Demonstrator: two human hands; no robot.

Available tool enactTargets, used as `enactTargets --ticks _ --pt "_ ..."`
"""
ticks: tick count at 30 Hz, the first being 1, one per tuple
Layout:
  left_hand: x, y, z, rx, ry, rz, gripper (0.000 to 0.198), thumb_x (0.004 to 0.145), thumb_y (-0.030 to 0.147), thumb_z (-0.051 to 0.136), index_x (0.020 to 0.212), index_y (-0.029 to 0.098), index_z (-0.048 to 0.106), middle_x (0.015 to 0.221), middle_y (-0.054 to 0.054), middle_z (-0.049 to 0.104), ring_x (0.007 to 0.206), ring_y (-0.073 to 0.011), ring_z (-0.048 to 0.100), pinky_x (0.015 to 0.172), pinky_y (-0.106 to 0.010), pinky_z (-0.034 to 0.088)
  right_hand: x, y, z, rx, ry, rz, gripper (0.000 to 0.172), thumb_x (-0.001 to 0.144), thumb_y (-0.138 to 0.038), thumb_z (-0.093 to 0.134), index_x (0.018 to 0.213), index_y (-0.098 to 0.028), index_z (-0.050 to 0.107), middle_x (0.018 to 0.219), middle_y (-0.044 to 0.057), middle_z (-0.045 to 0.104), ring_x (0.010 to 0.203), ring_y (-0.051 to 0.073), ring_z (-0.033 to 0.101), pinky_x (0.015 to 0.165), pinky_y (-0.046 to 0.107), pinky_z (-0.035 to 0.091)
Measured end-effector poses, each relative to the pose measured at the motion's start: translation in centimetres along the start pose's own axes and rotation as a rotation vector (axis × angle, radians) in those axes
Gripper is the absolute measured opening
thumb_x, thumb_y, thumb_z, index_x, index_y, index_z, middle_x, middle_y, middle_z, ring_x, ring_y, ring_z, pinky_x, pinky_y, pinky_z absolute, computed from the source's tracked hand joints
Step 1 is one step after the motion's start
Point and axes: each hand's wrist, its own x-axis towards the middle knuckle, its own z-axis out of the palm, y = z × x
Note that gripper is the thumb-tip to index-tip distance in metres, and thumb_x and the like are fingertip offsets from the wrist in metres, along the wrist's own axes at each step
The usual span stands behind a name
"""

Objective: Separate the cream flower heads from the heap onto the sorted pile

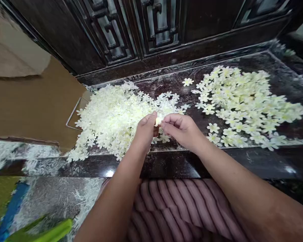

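Between my two hands, over the near edge of the left pile, is a small pale yellow-white flower [158, 121]. My left hand [147, 126] pinches it with thumb and fingers from the left. From the right, my right hand [178, 127] meets it with thumb and fingertips pressed together. Its petals are partly hidden by the fingers. Beyond and left of my hands spreads a dense heap of white flowers [111, 114]. To the right lies a second pile of yellower flowers [242, 97], looser at its edges.
All the flowers lie on a dark wooden bench top [171, 164] dusted with white fibres. Dark carved panels [161, 27] rise behind it. On the left are a brown cardboard sheet [32, 107] and a thin metal wire frame [72, 114]. A green object [53, 232] lies low left.
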Motion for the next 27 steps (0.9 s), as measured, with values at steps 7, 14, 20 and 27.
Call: enactTargets --ticks 7,14,20,27 --pt "0.2 0.1 0.2 0.031 0.006 0.006 0.036 0.087 0.033 0.053 0.058 0.018 0.037 0.046 0.008 0.033 0.038 -0.004 0.027 0.04 -0.015 0.025 -0.2 0.2 -0.2 0.023 -0.009 -0.002 0.013 0.069 -0.02 0.053 0.057 -0.018 0.05 0.048 -0.007 0.047 0.043 0.006 0.038 0.043 0.021 0.028" --pt "0.5 -0.8 0.0 0.203 -0.028 0.161 0.037 0.088 0.033 0.049 0.056 0.019 0.035 0.047 0.008 0.026 0.042 -0.0062 0.026 0.042 -0.019 0.022 -0.2 0.4 0.1 -0.009 0.088 0.082 0.02 0.067 -0.008 0.047 0.05 -0.019 0.042 0.042 -0.009 0.036 0.04 0.004 0.029 0.041 0.02 0.021" --pt "0.3 -1.1 0.2 0.344 0.034 0.257 0.035 0.089 0.031 0.045 0.058 0.02 0.035 0.051 0.007 0.028 0.047 -0.008 0.028 0.046 -0.021 0.025 -0.3 0.6 0.3 -0.052 0.151 0.077 0.028 0.071 -0.011 0.049 0.048 -0.019 0.037 0.043 -0.009 0.031 0.043 0.005 0.028 0.043 0.021 0.023" --pt "0.2 -1.0 0.3 0.457 0.145 0.522 0.006 0.079 0.012 0.054 0.075 0.017 0.054 0.075 0.0 0.054 0.071 -0.0109 0.051 0.062 -0.021 0.04 -0.1 0.7 -0.2 -0.097 0.167 0.072 0.032 0.074 -0.013 0.051 0.047 -0.019 0.035 0.041 -0.009 0.029 0.042 0.005 0.026 0.041 0.021 0.02"
